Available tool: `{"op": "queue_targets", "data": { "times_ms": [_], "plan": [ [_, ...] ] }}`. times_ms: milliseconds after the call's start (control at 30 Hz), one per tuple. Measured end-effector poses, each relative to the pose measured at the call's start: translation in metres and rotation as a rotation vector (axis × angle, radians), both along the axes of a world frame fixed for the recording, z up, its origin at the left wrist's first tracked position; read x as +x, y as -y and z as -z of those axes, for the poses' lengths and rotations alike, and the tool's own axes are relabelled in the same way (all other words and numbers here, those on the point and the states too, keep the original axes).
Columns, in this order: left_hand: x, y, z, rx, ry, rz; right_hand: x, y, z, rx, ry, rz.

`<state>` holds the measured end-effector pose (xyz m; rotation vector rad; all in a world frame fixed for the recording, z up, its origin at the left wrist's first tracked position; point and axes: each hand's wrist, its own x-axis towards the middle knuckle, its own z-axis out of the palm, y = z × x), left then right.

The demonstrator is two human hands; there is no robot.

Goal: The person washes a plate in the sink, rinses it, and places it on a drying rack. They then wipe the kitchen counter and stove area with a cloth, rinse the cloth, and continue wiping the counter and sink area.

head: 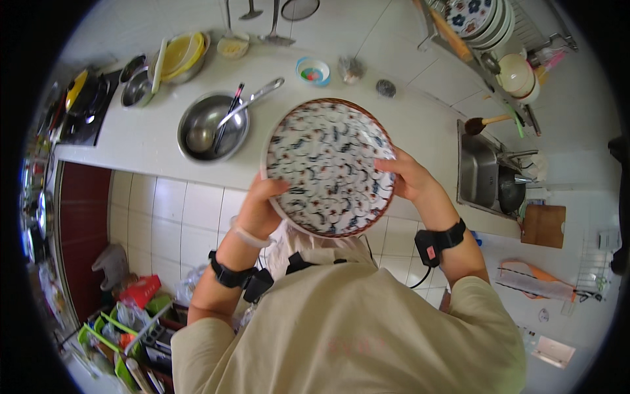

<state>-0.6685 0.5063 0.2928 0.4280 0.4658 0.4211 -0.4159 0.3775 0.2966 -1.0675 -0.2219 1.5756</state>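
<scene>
A large round plate (332,167) with a dark and rust floral pattern and a brown rim is held up in front of my body, near the counter's front edge. My left hand (266,204) grips its lower left rim, the thumb on the patterned face. On the right rim, my right hand (406,172) holds it the same way. The other fingers of both hands are mostly hidden behind the plate. Left of it on the counter stands a steel bowl (189,113) with a ladle (253,101) and a dark, stick-like utensil (231,115) inside.
Along the counter's (147,138) back are a small blue-rimmed bowl (313,71), a plastic bag (350,69), a steel scrubber (386,88) and a yellow basin (182,54). A sink (477,170) holding a wok (512,189) is at right. A dish rack (472,56) hangs above.
</scene>
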Motion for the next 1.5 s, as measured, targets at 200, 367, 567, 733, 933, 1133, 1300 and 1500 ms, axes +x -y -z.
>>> {"op": "queue_targets", "data": {
  "times_ms": [200, 367, 567, 733, 933, 1133, 1300, 1500],
  "plan": [
    [0.07, 0.1, 0.024, -0.007, -0.088, 0.356, 0.008, 0.161, 0.076, -0.241, -0.04, 0.268],
    [0.167, 0.216, 0.068, -0.154, -0.075, 0.476, 0.054, 0.325, 0.139, -0.227, -0.155, 0.776],
    [0.154, 0.289, 0.225, 0.089, -0.714, 0.714, 0.172, 0.439, 0.195, 0.129, -0.213, 1.191],
    [0.11, 0.207, 0.329, -0.05, -1.089, -0.021, 0.272, 0.463, 0.216, 0.228, -0.222, 1.272],
    [0.114, 0.197, 0.363, -0.33, -0.588, -0.495, 0.246, 0.47, 0.221, -0.121, 0.004, 1.173],
    [0.042, 0.232, 0.36, 0.083, -0.966, -0.298, 0.113, 0.4, 0.207, -0.364, 0.021, 0.572],
    [-0.11, 0.26, 0.333, 0.559, -1.437, -0.269, 0.018, 0.305, 0.24, -0.488, -0.166, -0.034],
    [-0.231, 0.207, 0.306, 1.202, -1.665, -0.39, -0.079, 0.222, 0.345, -0.502, -0.145, -0.19]
  ]
}}
